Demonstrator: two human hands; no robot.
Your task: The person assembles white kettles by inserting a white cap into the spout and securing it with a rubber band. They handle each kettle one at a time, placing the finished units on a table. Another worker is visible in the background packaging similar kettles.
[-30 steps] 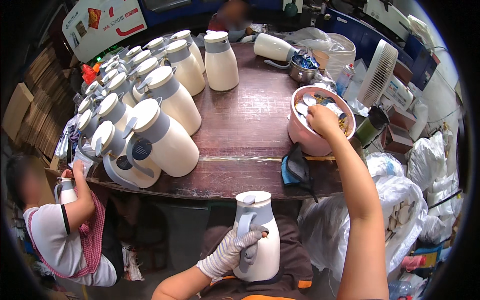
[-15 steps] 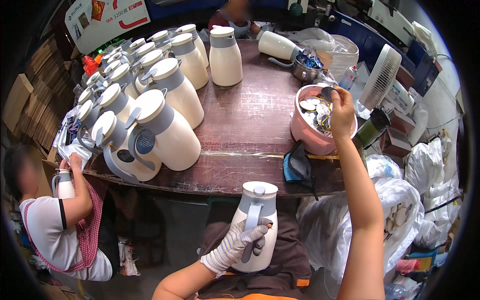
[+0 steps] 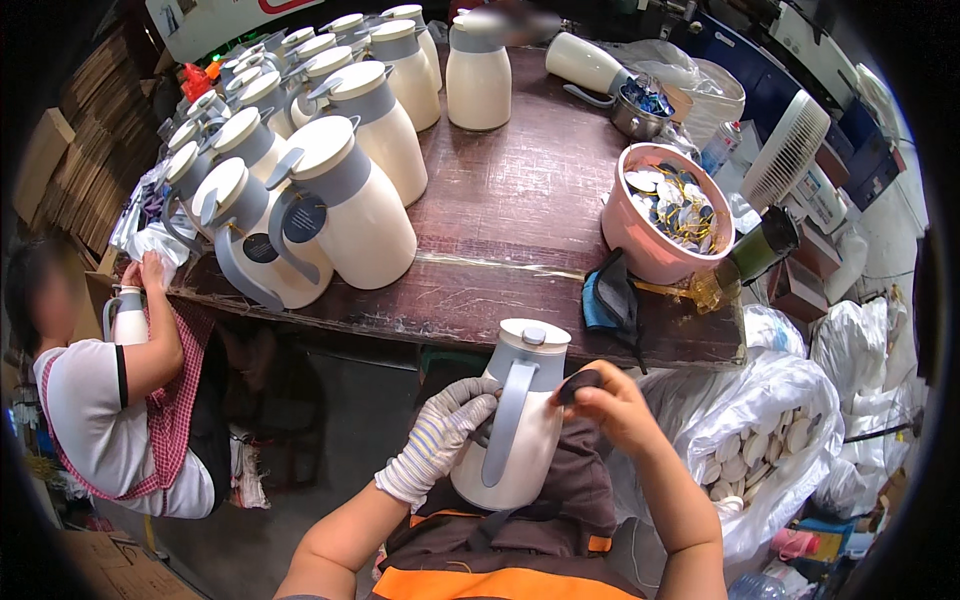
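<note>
I can't see the far side of the white jug (image 3: pixel 540 440), which is on the person's lap (image 3: pixel 582 470), by the bench's (image 3: pixel 530 200) near edge. The left hand (image 3: pixel 445 432), in a stripy glove, bends its fingers at the jug's left side; some fingertips are hidden, so I can't tell if it grips. The right hand (image 3: pixel 615 405), a bit blurry, pinches a round black tag (image 3: pixel 578 387) close to the jug's right side.
</note>
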